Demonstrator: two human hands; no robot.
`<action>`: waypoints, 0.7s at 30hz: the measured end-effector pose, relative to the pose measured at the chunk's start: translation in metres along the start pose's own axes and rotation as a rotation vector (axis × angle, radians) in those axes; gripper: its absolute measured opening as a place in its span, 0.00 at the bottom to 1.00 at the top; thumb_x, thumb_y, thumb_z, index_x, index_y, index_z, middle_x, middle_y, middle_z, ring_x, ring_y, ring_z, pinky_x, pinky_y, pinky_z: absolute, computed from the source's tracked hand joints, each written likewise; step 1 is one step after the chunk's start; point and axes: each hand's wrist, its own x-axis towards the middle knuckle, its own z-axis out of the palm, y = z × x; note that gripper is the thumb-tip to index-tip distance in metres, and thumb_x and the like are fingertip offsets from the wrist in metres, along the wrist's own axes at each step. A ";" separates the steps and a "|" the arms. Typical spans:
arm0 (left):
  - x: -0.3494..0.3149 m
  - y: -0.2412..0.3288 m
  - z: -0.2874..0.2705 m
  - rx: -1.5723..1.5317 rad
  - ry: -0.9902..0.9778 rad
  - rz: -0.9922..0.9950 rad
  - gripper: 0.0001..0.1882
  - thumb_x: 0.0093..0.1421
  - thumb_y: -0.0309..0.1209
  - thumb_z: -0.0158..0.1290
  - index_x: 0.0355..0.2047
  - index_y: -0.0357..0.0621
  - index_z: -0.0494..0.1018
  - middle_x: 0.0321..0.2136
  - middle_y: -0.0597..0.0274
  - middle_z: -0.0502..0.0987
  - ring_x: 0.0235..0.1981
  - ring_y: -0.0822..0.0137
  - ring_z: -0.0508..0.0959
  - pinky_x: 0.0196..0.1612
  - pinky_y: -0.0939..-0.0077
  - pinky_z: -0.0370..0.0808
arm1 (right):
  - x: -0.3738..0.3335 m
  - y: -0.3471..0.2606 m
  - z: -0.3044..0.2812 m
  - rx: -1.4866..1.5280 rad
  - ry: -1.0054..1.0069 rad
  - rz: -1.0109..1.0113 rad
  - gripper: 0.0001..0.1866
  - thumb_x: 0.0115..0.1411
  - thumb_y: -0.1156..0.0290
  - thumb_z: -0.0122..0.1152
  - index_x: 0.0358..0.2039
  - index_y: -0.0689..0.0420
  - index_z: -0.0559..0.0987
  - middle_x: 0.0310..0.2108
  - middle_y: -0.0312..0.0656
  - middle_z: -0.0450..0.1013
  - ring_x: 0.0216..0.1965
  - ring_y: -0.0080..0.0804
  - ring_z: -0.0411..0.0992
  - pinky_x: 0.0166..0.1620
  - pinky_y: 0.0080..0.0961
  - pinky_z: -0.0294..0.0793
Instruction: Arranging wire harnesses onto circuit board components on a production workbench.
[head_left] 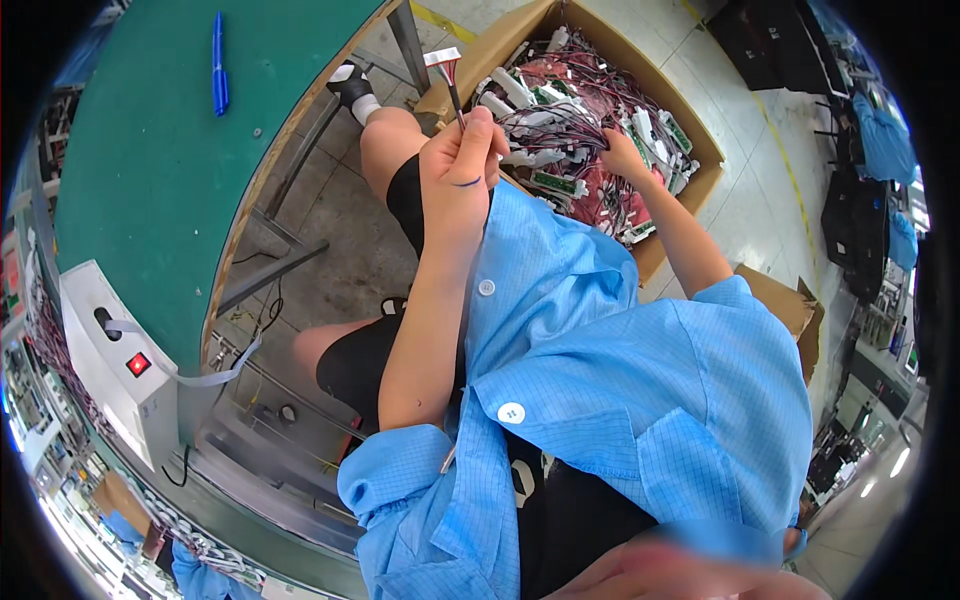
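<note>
the left hand (462,160) pinches a slim dark cable (456,100) between thumb and curled fingers, its flat white plastic connector (442,57) sticking up by the left edge of the cardboard box (500,37). the right hand (622,158), over the box's middle, has its fingers closed on a tangled bundle of thin wires (562,130). a smooth blue pen (219,65) lies near the far edge of the green table (140,180).

My left grip (460,172) pinches a thin cable (456,98) with a white connector (442,57), my right grip (624,158) holds dark wires (572,128) in an open cardboard box (710,182), a blue pen (219,66) lies on the green counter (150,170).
</note>
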 end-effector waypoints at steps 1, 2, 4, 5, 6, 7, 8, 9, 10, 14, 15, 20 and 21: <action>0.000 0.001 0.001 0.017 0.002 -0.009 0.19 0.67 0.39 0.46 0.20 0.42 0.70 0.13 0.78 0.59 0.14 0.85 0.54 0.16 0.87 0.48 | 0.002 0.000 -0.007 -0.005 0.004 -0.003 0.18 0.47 0.71 0.56 0.40 0.62 0.76 0.37 0.57 0.75 0.42 0.54 0.72 0.47 0.43 0.70; 0.000 0.002 0.002 0.013 -0.002 -0.006 0.19 0.67 0.39 0.46 0.20 0.42 0.70 0.13 0.78 0.59 0.14 0.85 0.54 0.16 0.87 0.48 | 0.002 -0.004 -0.018 0.018 -0.084 -0.037 0.19 0.47 0.68 0.59 0.41 0.62 0.76 0.37 0.57 0.75 0.42 0.53 0.72 0.47 0.42 0.70; 0.000 0.002 0.003 0.016 -0.025 -0.011 0.20 0.67 0.39 0.47 0.20 0.43 0.70 0.13 0.77 0.60 0.13 0.85 0.55 0.17 0.87 0.49 | 0.008 -0.004 -0.033 0.019 -0.206 -0.090 0.24 0.45 0.62 0.66 0.41 0.61 0.76 0.37 0.56 0.75 0.41 0.51 0.74 0.45 0.38 0.71; -0.001 0.002 0.001 0.016 -0.018 -0.008 0.20 0.67 0.39 0.47 0.20 0.43 0.70 0.13 0.77 0.60 0.13 0.85 0.55 0.17 0.87 0.49 | 0.010 -0.022 -0.046 -0.026 -0.261 -0.125 0.24 0.45 0.61 0.66 0.41 0.60 0.77 0.36 0.56 0.75 0.40 0.51 0.74 0.45 0.38 0.71; -0.001 0.002 0.002 0.030 -0.026 0.002 0.20 0.67 0.39 0.47 0.20 0.43 0.70 0.12 0.78 0.60 0.13 0.85 0.55 0.17 0.87 0.49 | 0.011 -0.032 -0.059 -0.072 -0.259 -0.149 0.23 0.45 0.61 0.66 0.41 0.60 0.77 0.36 0.56 0.75 0.40 0.51 0.74 0.45 0.38 0.71; -0.001 0.002 0.002 0.045 -0.033 0.011 0.20 0.67 0.40 0.46 0.20 0.42 0.70 0.12 0.78 0.59 0.13 0.85 0.55 0.17 0.87 0.49 | 0.011 -0.038 -0.067 -0.117 -0.258 -0.173 0.23 0.45 0.61 0.66 0.40 0.60 0.77 0.35 0.56 0.75 0.40 0.52 0.74 0.45 0.39 0.71; -0.001 0.000 0.004 0.039 -0.045 0.010 0.20 0.67 0.40 0.46 0.20 0.42 0.70 0.12 0.78 0.59 0.13 0.85 0.55 0.17 0.87 0.49 | 0.013 -0.035 -0.073 -0.223 -0.210 -0.184 0.21 0.45 0.63 0.65 0.39 0.59 0.78 0.36 0.55 0.76 0.41 0.51 0.74 0.45 0.39 0.72; 0.000 -0.002 0.003 0.042 -0.054 0.001 0.20 0.67 0.40 0.46 0.19 0.43 0.70 0.12 0.78 0.59 0.13 0.85 0.55 0.17 0.86 0.49 | 0.010 -0.045 -0.080 -0.225 -0.206 -0.180 0.21 0.45 0.63 0.65 0.39 0.59 0.78 0.36 0.55 0.76 0.41 0.51 0.74 0.45 0.39 0.72; 0.000 -0.004 0.003 0.045 -0.061 -0.008 0.20 0.67 0.40 0.46 0.19 0.43 0.70 0.12 0.78 0.59 0.13 0.85 0.55 0.17 0.86 0.49 | 0.009 -0.056 -0.086 -0.376 -0.217 -0.126 0.20 0.45 0.63 0.65 0.39 0.59 0.78 0.36 0.54 0.76 0.41 0.50 0.74 0.45 0.39 0.73; -0.003 0.003 0.002 0.058 -0.062 0.015 0.21 0.67 0.40 0.46 0.19 0.43 0.70 0.11 0.78 0.59 0.13 0.85 0.54 0.16 0.85 0.49 | 0.014 -0.089 -0.109 -0.612 -0.363 -0.170 0.18 0.46 0.64 0.65 0.38 0.60 0.78 0.36 0.53 0.75 0.41 0.50 0.74 0.44 0.42 0.73; -0.003 0.004 0.002 0.063 -0.064 0.008 0.21 0.67 0.40 0.46 0.19 0.43 0.70 0.11 0.78 0.59 0.13 0.84 0.54 0.16 0.85 0.49 | 0.015 -0.095 -0.114 -0.642 -0.476 -0.221 0.19 0.46 0.64 0.66 0.38 0.60 0.78 0.36 0.54 0.75 0.41 0.51 0.74 0.44 0.42 0.72; -0.007 0.009 -0.001 0.094 -0.064 0.009 0.21 0.67 0.40 0.46 0.19 0.43 0.70 0.11 0.78 0.59 0.13 0.84 0.55 0.16 0.85 0.49 | 0.043 -0.112 -0.136 -0.570 -0.687 -0.323 0.23 0.44 0.64 0.70 0.38 0.64 0.78 0.34 0.55 0.76 0.39 0.49 0.74 0.43 0.40 0.72; -0.007 0.010 -0.001 0.118 -0.051 -0.003 0.21 0.67 0.40 0.46 0.19 0.43 0.70 0.11 0.78 0.59 0.13 0.84 0.55 0.17 0.85 0.49 | 0.045 -0.123 -0.147 -0.630 -0.724 -0.288 0.20 0.45 0.65 0.68 0.38 0.63 0.78 0.33 0.54 0.76 0.38 0.49 0.74 0.42 0.41 0.72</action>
